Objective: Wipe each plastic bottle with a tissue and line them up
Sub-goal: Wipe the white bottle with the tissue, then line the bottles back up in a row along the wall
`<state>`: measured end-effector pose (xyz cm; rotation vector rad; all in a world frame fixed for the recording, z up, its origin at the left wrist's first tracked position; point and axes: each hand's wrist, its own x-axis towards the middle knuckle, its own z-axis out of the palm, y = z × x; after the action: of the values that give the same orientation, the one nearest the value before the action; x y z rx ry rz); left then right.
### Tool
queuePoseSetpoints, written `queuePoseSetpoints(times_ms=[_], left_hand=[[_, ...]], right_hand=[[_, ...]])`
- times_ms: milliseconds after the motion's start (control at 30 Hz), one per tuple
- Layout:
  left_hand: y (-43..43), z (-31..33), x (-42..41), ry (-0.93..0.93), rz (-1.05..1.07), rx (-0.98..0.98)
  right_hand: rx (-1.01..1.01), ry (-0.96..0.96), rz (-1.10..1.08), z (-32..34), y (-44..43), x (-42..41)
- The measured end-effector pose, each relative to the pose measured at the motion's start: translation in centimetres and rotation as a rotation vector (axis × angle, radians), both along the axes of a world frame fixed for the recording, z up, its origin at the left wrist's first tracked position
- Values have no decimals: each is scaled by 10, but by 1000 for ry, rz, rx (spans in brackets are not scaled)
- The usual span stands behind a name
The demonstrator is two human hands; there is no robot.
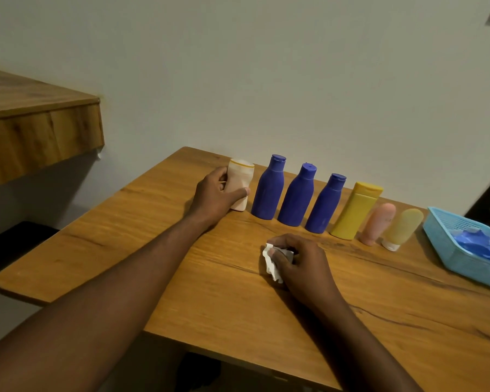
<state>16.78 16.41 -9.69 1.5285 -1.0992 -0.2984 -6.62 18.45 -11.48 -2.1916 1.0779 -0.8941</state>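
Observation:
Several plastic bottles stand in a row along the wall side of the wooden table [181, 278]. At the row's left end my left hand [214, 198] grips a cream bottle [239, 181] that stands on the table. To its right come three blue bottles [269, 190] [297, 198] [325, 206], a yellow bottle [355, 210], a pink tube [378, 223] and a pale yellow tube [403, 229]. In front of the row my right hand [300, 264] rests on the table and holds a crumpled white tissue [270, 263].
A light blue plastic basket [447, 250] with blue items inside sits at the table's right edge. A wooden shelf [40, 128] juts out at upper left. The wall runs right behind the bottles.

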Motion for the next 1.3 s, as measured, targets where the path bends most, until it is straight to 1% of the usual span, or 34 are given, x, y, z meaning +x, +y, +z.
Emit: queuePoseSetpoints(times_ms=[300, 533, 633, 800, 900, 1000, 1067, 1167, 1233, 1300], left_hand=[[5, -3, -2, -3, -21, 40], [25, -3, -8, 30, 41, 79], [40, 0, -14, 24, 103, 96], [77, 8, -45, 21, 139, 104], [101, 7, -71, 67, 43, 128], [130, 8, -104, 71, -166, 202], [144, 8, -126, 6, -273, 253], [152, 7, -156, -93, -366, 292], [151, 7, -169, -170, -365, 304], [150, 12, -179, -236, -341, 293]], right_hand=[[22, -15, -24, 0, 1, -1], [71, -27, -46, 2, 4, -1], [48, -22, -55, 6, 10, -2], [-26, -20, -66, 10, 19, -8], [19, -70, -92, 14, 25, -21], [22, -87, -116, 16, 35, -45], [24, -97, -122, 18, 41, -62], [34, -63, -108, 28, 49, -85], [33, -30, -93, 35, 50, -91], [-4, -38, -94, 43, 54, -96]])
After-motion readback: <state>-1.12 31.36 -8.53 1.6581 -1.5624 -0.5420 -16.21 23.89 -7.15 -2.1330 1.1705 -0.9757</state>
